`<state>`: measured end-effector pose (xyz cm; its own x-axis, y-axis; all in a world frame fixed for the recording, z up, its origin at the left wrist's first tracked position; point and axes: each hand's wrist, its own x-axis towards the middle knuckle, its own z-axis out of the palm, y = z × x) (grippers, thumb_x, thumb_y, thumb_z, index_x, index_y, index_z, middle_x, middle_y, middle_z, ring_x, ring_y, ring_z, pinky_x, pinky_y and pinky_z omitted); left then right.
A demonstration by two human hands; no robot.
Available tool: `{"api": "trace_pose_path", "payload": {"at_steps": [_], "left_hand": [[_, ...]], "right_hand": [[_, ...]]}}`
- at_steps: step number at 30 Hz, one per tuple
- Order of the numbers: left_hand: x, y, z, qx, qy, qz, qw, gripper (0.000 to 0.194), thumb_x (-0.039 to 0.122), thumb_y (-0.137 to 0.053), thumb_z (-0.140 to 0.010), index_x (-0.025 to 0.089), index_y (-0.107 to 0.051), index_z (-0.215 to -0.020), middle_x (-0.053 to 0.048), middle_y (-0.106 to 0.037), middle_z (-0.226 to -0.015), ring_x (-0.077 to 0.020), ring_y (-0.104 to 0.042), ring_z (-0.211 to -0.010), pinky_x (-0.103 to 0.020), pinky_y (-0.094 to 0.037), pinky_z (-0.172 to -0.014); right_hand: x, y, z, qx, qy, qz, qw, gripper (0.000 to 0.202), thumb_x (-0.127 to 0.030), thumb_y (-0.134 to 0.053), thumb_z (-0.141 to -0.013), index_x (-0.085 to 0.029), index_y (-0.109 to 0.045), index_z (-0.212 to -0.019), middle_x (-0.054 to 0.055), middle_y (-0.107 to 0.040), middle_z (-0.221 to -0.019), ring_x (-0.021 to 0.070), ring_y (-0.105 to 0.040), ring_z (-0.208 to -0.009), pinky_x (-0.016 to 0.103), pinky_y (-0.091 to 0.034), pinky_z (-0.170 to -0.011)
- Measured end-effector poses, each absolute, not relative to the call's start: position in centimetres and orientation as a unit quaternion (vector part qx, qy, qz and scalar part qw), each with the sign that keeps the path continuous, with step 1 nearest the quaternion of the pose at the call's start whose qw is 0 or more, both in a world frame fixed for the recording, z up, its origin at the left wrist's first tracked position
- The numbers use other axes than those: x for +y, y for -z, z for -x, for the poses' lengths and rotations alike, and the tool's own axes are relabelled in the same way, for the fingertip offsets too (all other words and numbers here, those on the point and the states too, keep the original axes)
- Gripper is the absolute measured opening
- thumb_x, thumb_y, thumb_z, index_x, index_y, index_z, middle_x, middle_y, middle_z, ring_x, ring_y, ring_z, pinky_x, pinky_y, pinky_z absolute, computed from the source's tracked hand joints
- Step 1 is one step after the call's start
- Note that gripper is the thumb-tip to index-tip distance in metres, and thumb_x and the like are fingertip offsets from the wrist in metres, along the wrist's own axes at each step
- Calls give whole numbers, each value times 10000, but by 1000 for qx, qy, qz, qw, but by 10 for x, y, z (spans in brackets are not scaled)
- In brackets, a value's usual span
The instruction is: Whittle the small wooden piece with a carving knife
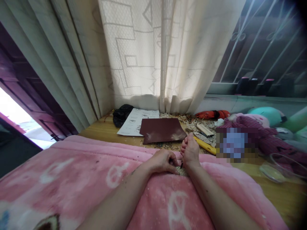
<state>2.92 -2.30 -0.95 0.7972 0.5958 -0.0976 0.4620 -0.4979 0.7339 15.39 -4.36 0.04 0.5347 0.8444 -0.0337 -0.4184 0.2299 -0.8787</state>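
Note:
On the pink blanket [96,179], my left hand [164,161] is closed, its thumb and fingers at the edge of a small pale, rough piece [182,171]. My right hand [190,151] is a fist just to the right, with a thin dark tip showing below it, over the pale piece; the rest of that tool is hidden in the fist. Beyond the hands, a dark brown sheet [163,129] lies partly over a white printed sheet [137,121] on the wooden table.
Shavings [189,123] litter the table [100,127]. A yellow-handled tool [205,145], a beige object [205,130], an orange-red item [212,114] and plush toys [254,131] lie right. A black bag [122,115] sits left, before curtains [139,48]. A clear container [272,173] is at right.

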Motion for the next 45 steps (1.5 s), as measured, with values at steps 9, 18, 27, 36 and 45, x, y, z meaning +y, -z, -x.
{"api": "trace_pose_path", "payload": {"at_steps": [9, 18, 27, 36, 45], "left_hand": [[-21, 12, -30, 282, -91, -858, 419, 308, 367, -698, -565, 175, -650, -800, 17, -622, -754, -101, -513, -647, -169, -311, -524], [-21, 12, -30, 282, -95, -867, 399, 299, 380, -708, -549, 174, -656, -759, 30, -606, -714, -90, -491, -613, -172, -294, -514], [-22, 11, -29, 269, -106, -867, 405, 283, 367, -707, -561, 174, -641, -757, 20, -630, -816, -107, -533, -703, -170, -332, -574], [-23, 8, -29, 283, -95, -871, 390, 266, 355, -706, -557, 189, -661, -760, 32, -630, -755, -100, -522, -653, -169, -321, -538], [-25, 6, -28, 293, -83, -877, 371, 282, 394, -710, -545, 207, -680, -754, 32, -643, -732, -107, -518, -634, -181, -319, -536]], "right_hand": [[-46, -5, -153, -267, -504, 385, 726, 429, -556, -443, -742, -196, -294, -562, -98, -223, -398, 35, -128, -312, 138, -99, -269], [-43, -7, -153, -311, -626, 303, 647, 388, -496, -461, -765, -194, -320, -566, -101, -210, -387, 34, -89, -314, 132, -83, -264], [-36, -6, -152, -259, -570, 403, 668, 423, -551, -468, -724, -198, -298, -566, -104, -223, -374, 29, -114, -292, 130, -85, -260], [-35, -5, -150, -295, -630, 364, 619, 409, -546, -473, -727, -199, -311, -584, -110, -217, -376, 27, -84, -299, 127, -73, -256], [-33, -4, -156, -287, -718, 298, 559, 406, -532, -467, -743, -198, -301, -583, -113, -186, -387, 27, -52, -323, 118, -82, -254]]}}
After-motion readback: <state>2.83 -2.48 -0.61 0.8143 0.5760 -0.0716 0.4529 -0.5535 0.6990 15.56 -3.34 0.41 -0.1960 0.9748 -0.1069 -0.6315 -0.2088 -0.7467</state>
